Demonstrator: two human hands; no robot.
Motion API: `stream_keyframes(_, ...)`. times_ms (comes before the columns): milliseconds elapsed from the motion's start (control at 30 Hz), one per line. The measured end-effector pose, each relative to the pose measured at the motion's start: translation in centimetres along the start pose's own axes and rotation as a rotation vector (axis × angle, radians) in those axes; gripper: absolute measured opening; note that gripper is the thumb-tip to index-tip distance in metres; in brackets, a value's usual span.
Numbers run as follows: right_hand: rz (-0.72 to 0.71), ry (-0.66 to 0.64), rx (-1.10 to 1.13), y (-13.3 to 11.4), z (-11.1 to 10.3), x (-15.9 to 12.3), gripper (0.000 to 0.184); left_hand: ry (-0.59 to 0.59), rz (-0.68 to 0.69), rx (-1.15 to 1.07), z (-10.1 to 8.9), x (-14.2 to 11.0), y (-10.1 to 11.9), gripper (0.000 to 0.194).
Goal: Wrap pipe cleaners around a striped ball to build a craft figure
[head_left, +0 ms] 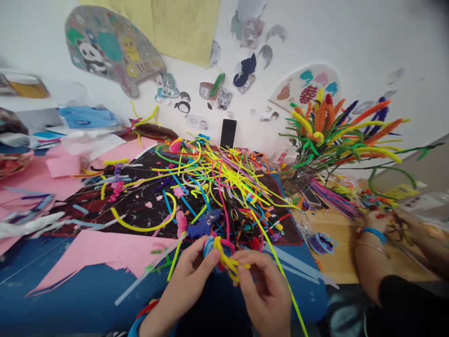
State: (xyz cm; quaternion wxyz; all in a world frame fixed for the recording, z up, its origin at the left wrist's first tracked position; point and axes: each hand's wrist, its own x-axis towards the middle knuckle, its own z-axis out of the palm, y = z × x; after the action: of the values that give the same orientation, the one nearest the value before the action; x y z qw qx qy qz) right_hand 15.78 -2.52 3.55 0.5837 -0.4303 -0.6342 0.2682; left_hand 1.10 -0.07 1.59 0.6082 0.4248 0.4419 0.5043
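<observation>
My left hand (187,276) and my right hand (263,285) meet at the lower middle of the head view, both pinched on a small bundle of twisted pipe cleaners (224,255), yellow wound over blue and pink. A long yellow-green pipe cleaner (280,271) trails from the bundle past my right hand toward the bottom edge. Just beyond my fingers lie a blue glue gun (205,224) and black-handled scissors (242,224) on a dark mat (140,206), under a big heap of loose pipe cleaners (217,173).
Pink paper sheets (101,252) cover the blue table at left. A vase of pipe-cleaner flowers (333,131) stands at right. A phone (228,133) leans on the wall. Another person's hands (382,224), with a blue wristband, work at the right.
</observation>
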Motion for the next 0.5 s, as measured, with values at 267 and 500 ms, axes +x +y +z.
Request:
stream_keyframes(267, 0.002, 0.001, 0.22, 0.5, 0.27, -0.33, 0.025, 0.117, -0.118, -0.231, 0.21, -0.02, -0.16, 0.019)
stream_keyframes(500, -0.085, 0.258, 0.304, -0.33, 0.39, 0.07, 0.01, -0.093, -0.136, -0.244, 0.58, -0.15, 0.25, 0.01)
